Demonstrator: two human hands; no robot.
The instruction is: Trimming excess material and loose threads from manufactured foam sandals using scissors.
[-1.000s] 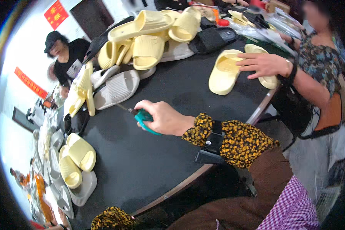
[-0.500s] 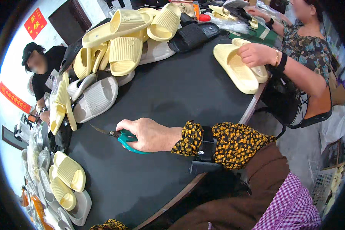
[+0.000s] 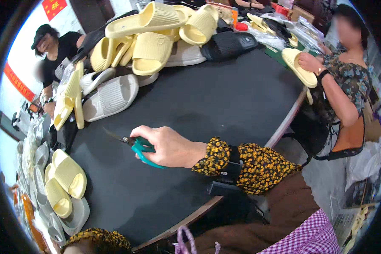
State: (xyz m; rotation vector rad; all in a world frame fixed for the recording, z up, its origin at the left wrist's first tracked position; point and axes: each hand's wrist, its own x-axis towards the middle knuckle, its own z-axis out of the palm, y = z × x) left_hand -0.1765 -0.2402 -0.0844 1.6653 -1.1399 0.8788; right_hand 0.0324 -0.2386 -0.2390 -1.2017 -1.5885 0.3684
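Note:
My right hand (image 3: 167, 146) is closed around the teal handles of a pair of scissors (image 3: 144, 153), above the dark tabletop. The scissors' dark blades point to the left, toward the grey slides. At the bottom edge, my left sleeve (image 3: 99, 238), black with yellow flowers, comes into view with a sliver of my left hand (image 3: 77, 249); its fingers are out of sight. Nearest that hand lies a pair of pale yellow slides (image 3: 70, 174), partly over a grey slide (image 3: 77, 216). Beyond my right hand rests a grey ribbed slide (image 3: 112, 98).
A heap of yellow slides (image 3: 152, 53) covers the table's far left, with a black slide (image 3: 228, 45) beside it. At right, a seated person (image 3: 347, 72) holds a yellow slide (image 3: 299, 67). Another person (image 3: 57, 51) works at the left. Bagged slides (image 3: 29, 139) line the left edge.
My view has shifted. The person at right has drawn the yellow slides off the table's edge toward their body. My left sleeve shows more at the bottom; my right hand still grips the scissors.

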